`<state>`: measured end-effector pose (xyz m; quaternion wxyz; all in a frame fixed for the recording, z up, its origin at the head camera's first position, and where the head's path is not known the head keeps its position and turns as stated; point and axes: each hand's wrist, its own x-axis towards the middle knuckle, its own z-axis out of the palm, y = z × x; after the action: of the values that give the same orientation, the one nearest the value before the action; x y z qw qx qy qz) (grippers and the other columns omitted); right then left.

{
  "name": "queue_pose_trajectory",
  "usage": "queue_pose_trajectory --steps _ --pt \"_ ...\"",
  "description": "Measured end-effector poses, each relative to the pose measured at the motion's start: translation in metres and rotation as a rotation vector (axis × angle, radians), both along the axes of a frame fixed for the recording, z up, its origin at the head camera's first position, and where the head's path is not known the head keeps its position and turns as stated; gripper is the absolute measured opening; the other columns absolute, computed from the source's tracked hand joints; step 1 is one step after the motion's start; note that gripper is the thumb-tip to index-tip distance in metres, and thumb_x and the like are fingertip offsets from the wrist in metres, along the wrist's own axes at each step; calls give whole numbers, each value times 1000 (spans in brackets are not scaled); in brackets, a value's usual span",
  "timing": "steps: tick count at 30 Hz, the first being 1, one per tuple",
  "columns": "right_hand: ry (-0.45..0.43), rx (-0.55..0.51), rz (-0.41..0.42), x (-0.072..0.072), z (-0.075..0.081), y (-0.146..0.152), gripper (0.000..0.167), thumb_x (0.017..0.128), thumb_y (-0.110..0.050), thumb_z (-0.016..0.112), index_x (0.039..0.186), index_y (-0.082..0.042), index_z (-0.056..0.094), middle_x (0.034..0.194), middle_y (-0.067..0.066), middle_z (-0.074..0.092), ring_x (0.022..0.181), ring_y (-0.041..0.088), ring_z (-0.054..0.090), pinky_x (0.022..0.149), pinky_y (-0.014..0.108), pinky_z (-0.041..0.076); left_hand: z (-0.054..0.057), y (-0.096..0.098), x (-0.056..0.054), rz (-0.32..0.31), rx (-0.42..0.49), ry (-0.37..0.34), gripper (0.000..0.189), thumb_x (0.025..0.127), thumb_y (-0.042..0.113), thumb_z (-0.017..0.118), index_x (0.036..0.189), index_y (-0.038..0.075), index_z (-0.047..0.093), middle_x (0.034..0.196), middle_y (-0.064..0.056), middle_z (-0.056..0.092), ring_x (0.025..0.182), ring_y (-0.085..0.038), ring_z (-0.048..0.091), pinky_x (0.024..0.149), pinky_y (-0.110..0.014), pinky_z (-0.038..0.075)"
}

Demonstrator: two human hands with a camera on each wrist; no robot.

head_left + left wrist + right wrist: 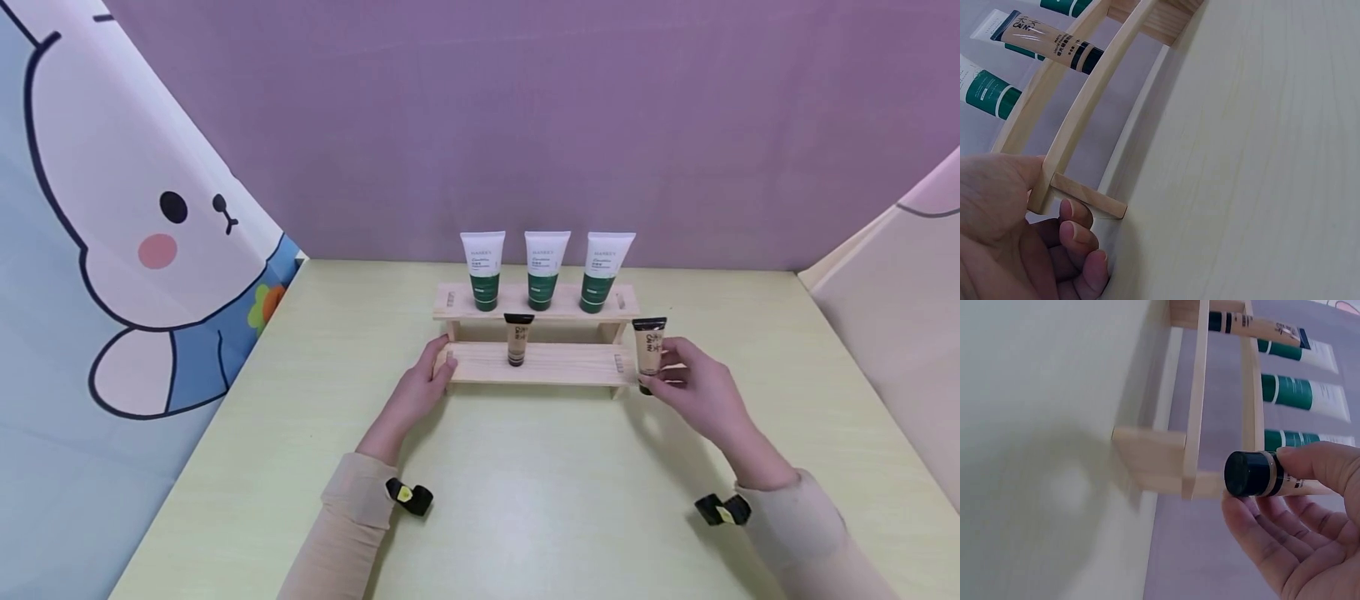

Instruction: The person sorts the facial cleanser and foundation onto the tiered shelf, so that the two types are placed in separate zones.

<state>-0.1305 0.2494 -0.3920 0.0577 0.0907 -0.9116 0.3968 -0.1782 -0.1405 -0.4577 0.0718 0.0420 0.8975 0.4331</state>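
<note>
At the right end of a two-step wooden rack (570, 372), my right hand (697, 387) pinches a beige tube with a black cap (648, 346), cap down, between thumb and fingers. In the right wrist view its black cap (1246, 474) faces the camera, beside the lower shelf's end. My left hand (422, 385) grips the left end of the lower shelf, thumb on top and curled fingers beneath, as the left wrist view shows. A second beige tube (517, 340) stands cap down on the lower shelf, near its middle.
Three white-and-green tubes, one at the left (484, 267), one in the middle (546, 267) and one at the right (604, 268), stand on the upper shelf. The rack is on a pale wooden table (495, 517). A purple backdrop (525, 125) hangs behind, with a cartoon-print cloth (127, 250) at left.
</note>
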Motion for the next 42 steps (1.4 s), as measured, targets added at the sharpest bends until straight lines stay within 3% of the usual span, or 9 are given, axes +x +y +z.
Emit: queue_pose_trajectory --steps 13,21,29,42 --pt "16 -82 91 -33 -8 -46 32 87 -4 73 114 0 56 100 15 67 89 28 66 78 38 55 0 -1 -1 8 4 1 52 104 43 42 152 28 29 146 -21 44 131 -44 42 105 -60 33" --pt "13 -96 114 -45 -14 -67 33 86 -2 72 115 0 56 102 17 69 94 31 67 85 45 53 0 0 -1 8 8 -1 53 103 43 43 152 28 29 146 -22 44 131 -44 41 105 -60 32" --pt "13 -115 117 -49 -20 -78 34 85 1 73 113 1 55 106 22 68 100 36 67 88 45 52 -1 1 0 1 6 4 53 104 43 42 152 27 28 145 -22 45 131 -45 42 104 -60 33" --pt "-30 -80 142 -48 -24 -76 36 86 0 71 118 1 55 109 19 66 102 33 65 88 43 53 -1 -1 0 1 10 7 52 104 43 42 152 29 28 146 -22 44 131 -44 42 104 -61 33"
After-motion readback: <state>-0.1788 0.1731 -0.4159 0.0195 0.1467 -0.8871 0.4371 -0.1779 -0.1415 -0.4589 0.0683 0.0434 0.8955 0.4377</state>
